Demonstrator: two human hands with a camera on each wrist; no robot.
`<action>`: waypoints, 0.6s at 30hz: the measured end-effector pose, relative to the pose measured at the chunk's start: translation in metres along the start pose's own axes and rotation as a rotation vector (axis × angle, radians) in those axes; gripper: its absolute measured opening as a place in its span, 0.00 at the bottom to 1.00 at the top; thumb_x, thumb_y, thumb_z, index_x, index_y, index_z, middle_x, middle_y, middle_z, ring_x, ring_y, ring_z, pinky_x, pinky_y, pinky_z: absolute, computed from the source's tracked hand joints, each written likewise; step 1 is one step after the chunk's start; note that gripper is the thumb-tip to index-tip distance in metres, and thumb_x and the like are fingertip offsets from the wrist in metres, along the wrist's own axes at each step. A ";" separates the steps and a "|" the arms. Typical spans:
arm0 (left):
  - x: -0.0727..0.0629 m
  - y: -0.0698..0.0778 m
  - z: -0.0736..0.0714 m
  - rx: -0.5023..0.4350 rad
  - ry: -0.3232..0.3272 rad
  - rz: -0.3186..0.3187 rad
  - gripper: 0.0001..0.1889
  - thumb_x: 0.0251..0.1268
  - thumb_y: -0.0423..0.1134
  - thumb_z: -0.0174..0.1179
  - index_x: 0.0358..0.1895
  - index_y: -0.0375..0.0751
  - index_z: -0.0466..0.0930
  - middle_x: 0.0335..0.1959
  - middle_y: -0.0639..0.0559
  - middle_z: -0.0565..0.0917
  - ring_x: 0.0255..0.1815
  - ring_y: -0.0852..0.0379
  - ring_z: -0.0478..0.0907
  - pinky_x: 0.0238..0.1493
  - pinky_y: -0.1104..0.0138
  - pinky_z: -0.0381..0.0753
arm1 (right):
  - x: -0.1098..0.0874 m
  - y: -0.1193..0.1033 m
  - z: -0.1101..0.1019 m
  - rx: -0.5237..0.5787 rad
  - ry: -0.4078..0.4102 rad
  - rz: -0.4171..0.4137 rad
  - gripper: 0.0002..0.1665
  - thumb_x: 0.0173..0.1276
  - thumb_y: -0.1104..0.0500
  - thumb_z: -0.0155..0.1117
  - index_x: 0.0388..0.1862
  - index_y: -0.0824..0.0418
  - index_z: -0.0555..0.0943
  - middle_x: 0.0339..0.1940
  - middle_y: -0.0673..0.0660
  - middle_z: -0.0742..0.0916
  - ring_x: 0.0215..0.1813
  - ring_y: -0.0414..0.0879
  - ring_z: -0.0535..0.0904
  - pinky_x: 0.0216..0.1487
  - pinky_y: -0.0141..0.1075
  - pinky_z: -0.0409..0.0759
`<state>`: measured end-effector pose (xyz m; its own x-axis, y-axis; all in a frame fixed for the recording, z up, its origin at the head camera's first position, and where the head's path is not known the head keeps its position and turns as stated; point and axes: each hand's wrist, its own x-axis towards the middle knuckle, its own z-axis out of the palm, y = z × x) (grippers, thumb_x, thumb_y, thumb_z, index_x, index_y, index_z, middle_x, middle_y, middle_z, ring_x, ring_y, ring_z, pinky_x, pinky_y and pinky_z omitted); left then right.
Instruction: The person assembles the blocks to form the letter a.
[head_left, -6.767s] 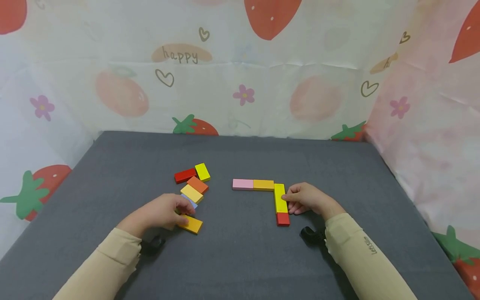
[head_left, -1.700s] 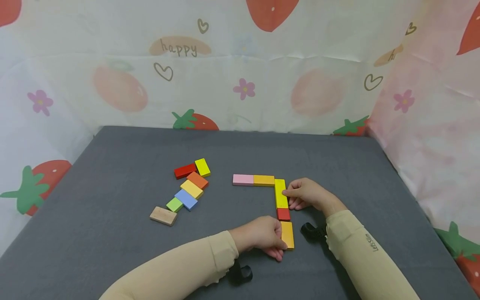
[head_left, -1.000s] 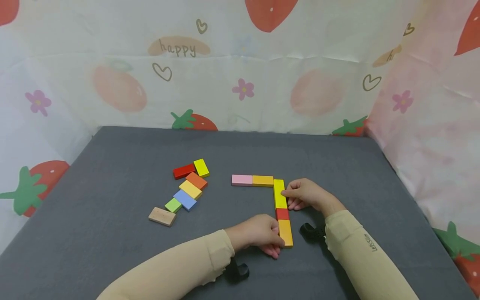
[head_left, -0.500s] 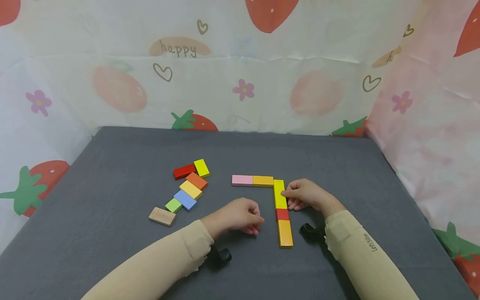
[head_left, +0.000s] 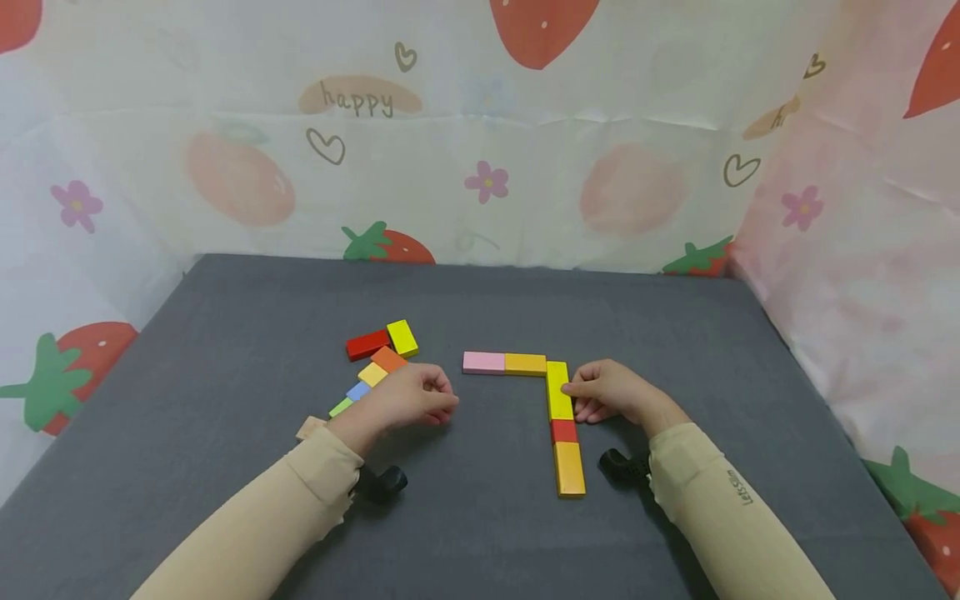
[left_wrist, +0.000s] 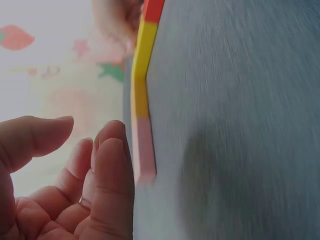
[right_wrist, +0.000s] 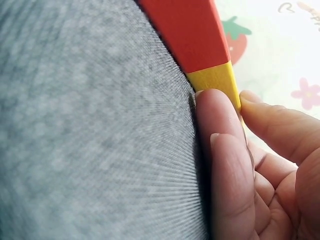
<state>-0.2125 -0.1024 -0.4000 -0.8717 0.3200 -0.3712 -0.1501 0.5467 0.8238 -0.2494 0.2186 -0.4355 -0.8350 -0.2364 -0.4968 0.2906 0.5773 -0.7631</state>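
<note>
My left hand (head_left: 408, 395) hovers over the table beside a slanted row of wooden blocks, its thumb apart from loosely bent fingers and nothing between them. Its hand and wrist partly cover an orange block (head_left: 388, 359), a pale yellow one (head_left: 372, 374), a blue one (head_left: 358, 390), a green one (head_left: 341, 407) and a plain wood one (head_left: 310, 427). My right hand (head_left: 618, 392) holds the yellow block (head_left: 558, 400) between thumb and fingers. That block joins a bent line with a pink block (head_left: 483, 362), an orange-yellow one (head_left: 525, 364), a red one (head_left: 564, 431) and another orange-yellow one (head_left: 569, 469).
A dark red block (head_left: 367, 344) and a small yellow block (head_left: 402, 337) lie at the far end of the slanted row. The grey cloth-covered table (head_left: 480, 542) reaches back to a strawberry-patterned curtain (head_left: 540, 217).
My left hand took an orange-yellow block from the left group to the near end of the line, let it go, and moved back left. My right hand stays at the yellow block.
</note>
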 end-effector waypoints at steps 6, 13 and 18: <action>-0.010 -0.017 -0.027 -0.024 0.079 -0.011 0.06 0.64 0.37 0.64 0.37 0.39 0.77 0.34 0.48 0.81 0.36 0.55 0.80 0.45 0.63 0.83 | -0.002 0.000 0.001 -0.002 0.002 -0.016 0.14 0.70 0.53 0.62 0.28 0.60 0.78 0.20 0.52 0.82 0.22 0.39 0.80 0.28 0.30 0.80; -0.019 -0.034 -0.053 0.022 0.170 0.017 0.09 0.63 0.37 0.64 0.39 0.37 0.77 0.33 0.49 0.80 0.38 0.54 0.80 0.46 0.63 0.83 | -0.003 -0.001 0.001 -0.005 0.002 -0.022 0.14 0.70 0.52 0.62 0.28 0.60 0.77 0.20 0.52 0.82 0.22 0.39 0.80 0.28 0.29 0.80; -0.022 -0.042 -0.067 0.098 0.230 -0.025 0.11 0.63 0.40 0.64 0.42 0.38 0.76 0.37 0.47 0.79 0.40 0.53 0.77 0.42 0.64 0.80 | -0.004 -0.002 0.000 -0.007 -0.008 -0.030 0.15 0.70 0.52 0.62 0.28 0.60 0.77 0.20 0.52 0.82 0.23 0.39 0.81 0.28 0.29 0.80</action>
<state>-0.2179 -0.1847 -0.3979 -0.9532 0.1265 -0.2745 -0.1372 0.6282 0.7658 -0.2464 0.2185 -0.4319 -0.8395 -0.2597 -0.4773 0.2627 0.5751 -0.7748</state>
